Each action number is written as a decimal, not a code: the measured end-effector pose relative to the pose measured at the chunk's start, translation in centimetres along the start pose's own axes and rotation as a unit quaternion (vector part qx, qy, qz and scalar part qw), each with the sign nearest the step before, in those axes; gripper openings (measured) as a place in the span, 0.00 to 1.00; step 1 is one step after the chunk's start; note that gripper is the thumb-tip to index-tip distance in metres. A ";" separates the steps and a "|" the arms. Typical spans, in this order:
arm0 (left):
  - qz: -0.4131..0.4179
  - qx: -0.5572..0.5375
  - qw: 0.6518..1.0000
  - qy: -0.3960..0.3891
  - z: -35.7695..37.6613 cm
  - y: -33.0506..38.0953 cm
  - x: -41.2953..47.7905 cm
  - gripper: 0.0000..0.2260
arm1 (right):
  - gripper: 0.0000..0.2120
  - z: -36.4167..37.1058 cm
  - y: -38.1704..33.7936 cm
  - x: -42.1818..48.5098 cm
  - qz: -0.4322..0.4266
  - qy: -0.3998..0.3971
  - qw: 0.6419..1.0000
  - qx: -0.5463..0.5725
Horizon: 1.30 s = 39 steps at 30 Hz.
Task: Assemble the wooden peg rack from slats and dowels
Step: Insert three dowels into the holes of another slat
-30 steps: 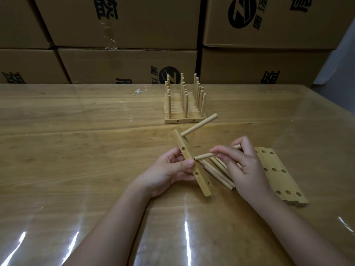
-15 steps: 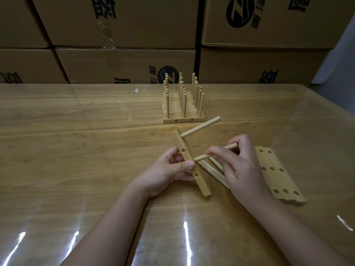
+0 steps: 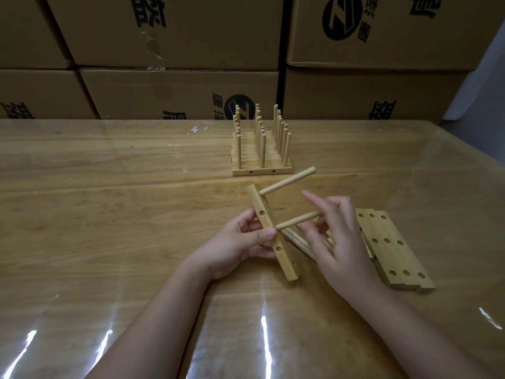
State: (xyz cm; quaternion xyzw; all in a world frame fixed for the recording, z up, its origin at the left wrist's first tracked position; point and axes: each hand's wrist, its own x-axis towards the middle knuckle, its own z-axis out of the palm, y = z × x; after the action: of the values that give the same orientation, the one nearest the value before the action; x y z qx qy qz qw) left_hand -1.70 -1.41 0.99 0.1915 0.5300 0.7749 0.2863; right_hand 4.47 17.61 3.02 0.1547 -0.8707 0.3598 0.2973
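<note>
Pale wood fills the middle of the view: a long, narrow light-wood slat (image 3: pixel 285 265), held tilted over a glossy wooden bench (image 3: pixel 109 214) with its near end lowest. The left hand (image 3: pixel 237 244) grips it, thumb across the front and fingers curled behind. A first dowel (image 3: pixel 287 180), a short round pale-wood peg, sits in the hole near the slat's far end and juts out to the right.

A second dowel (image 3: pixel 297 220) of the same kind was pinched in the right hand a moment ago, its tip short of the slat. That tip now meets the slat's middle, right beside the left thumb. The right hand (image 3: pixel 341 247) has loosened: its fingers are spread and the index finger lifted, with the peg's far end against them. Whether it still grips the peg cannot be told. The peg looks to be entering its hole but probably still needs pressing home.

Two round holes show on the slat face turned to the camera, one above and one below the thumb.

Some loose dowels (image 3: pixel 299 243) lie under the right hand, and a stack of drilled slats (image 3: pixel 396 250) lies just to their right. A finished peg rack (image 3: pixel 261 170) stands farther back, in front of brown cardboard boxes (image 3: pixel 177 88).
</note>
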 end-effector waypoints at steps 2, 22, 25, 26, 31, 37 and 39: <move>-0.001 -0.007 1.000 0.006 -0.1 -0.1 0.0 0.17 | 0.21 -0.1 0.0 -0.1 0.035 0.026 0.997 0.069; -0.010 -0.031 0.999 -0.001 -0.3 0.0 0.1 0.22 | 0.09 -0.9 1.0 0.5 0.055 0.087 0.988 0.117; -0.011 -0.031 0.999 -0.007 -0.3 0.1 0.1 0.22 | 0.09 -0.9 1.2 0.6 0.061 0.076 0.989 0.112; -0.011 -0.032 0.999 -0.008 -0.3 0.1 0.1 0.22 | 0.09 -0.9 1.3 0.6 0.061 0.073 0.989 0.112; -0.011 -0.021 1.000 -0.010 -0.3 0.1 0.0 0.22 | 0.09 -0.9 1.5 0.7 0.063 0.061 0.991 0.103; -0.014 -0.015 1.000 -0.005 -0.2 0.2 0.0 0.21 | 0.11 -0.8 1.6 0.8 0.096 0.043 0.989 0.103; -0.015 -0.017 1.000 -0.001 -0.1 0.2 0.0 0.22 | 0.11 -0.9 1.4 0.7 0.103 0.042 0.986 0.121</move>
State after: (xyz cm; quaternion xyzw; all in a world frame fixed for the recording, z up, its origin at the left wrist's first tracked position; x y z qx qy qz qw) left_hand -1.82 -1.50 1.10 0.1794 0.5191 0.7794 0.3015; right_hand 3.62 19.21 3.19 0.0840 -0.8185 0.4976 0.2745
